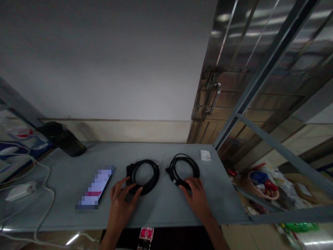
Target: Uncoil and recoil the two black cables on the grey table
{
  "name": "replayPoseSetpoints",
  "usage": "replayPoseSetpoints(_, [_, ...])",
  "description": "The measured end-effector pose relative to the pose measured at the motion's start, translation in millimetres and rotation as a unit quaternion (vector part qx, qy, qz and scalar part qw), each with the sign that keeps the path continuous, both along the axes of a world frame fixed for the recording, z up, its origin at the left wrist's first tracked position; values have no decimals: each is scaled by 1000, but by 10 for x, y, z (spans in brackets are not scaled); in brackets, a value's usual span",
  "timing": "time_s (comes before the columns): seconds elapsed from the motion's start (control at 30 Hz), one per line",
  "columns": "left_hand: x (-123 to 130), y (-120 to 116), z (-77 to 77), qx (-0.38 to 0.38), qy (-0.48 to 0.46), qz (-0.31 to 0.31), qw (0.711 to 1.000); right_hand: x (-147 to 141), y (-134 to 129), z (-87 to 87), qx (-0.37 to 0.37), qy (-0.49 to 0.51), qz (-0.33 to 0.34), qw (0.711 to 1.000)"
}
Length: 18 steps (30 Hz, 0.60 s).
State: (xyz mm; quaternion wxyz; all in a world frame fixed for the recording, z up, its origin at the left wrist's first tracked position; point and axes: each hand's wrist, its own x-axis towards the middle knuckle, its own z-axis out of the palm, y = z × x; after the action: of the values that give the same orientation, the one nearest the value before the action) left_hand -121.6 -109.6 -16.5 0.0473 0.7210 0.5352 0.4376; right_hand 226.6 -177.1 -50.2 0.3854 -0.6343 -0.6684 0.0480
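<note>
Two coiled black cables lie side by side on a grey shelf top (pixel 161 211). My left hand (pixel 123 198) is at the lower left of the left coil (pixel 154 177), its fingers apart and the fingertips at the coil's edge. Over the lower part of the right coil (pixel 195 166) is my right hand (pixel 195 195), thumb and fingers closed around the cable beside a small light connector tip (pixel 174 181). The two coils do not touch each other.
A phone (pixel 97 187) with a blurred screen lies left of my left hand. Behind it rests a black bottle-like object (pixel 65 139). White cables and a white adapter (pixel 22 191) occupy the left end. A white paper scrap (pixel 205 155) lies at the back right, near a metal post (pixel 249 93).
</note>
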Motion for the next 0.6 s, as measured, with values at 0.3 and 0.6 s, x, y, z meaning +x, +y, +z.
replayPoseSetpoints(0.3, [-55,-15,-37,-31,32,-76,996,-12,0,51,-1,-13,9,1000])
replayPoseSetpoints(0.6, [-48,-49,-37,19,69,-117,991,-26,-25,127,37,11,-12,999])
